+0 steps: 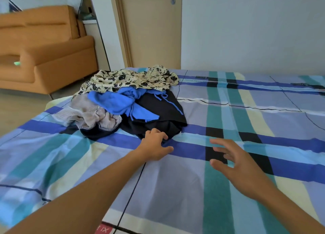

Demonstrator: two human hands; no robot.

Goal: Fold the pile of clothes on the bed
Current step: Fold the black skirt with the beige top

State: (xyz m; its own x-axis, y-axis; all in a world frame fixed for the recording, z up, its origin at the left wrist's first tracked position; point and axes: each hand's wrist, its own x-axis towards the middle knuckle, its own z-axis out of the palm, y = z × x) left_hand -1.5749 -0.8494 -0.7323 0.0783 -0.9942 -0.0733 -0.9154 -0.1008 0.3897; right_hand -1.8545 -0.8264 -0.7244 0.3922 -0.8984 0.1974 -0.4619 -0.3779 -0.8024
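A pile of clothes lies on the bed, which has a plaid sheet. A cream floral garment is at the back, a bright blue garment in the middle, a beige ribbed garment at the left and a black garment at the front right. My left hand reaches to the near edge of the black garment, fingers curled onto its hem. Spread open with nothing in it, my right hand hovers over the sheet to the right of the pile.
An orange sofa stands on the floor beyond the bed's left side. A closed beige door and a white wall are behind the bed. The sheet stretches bare to the right and in front of the pile.
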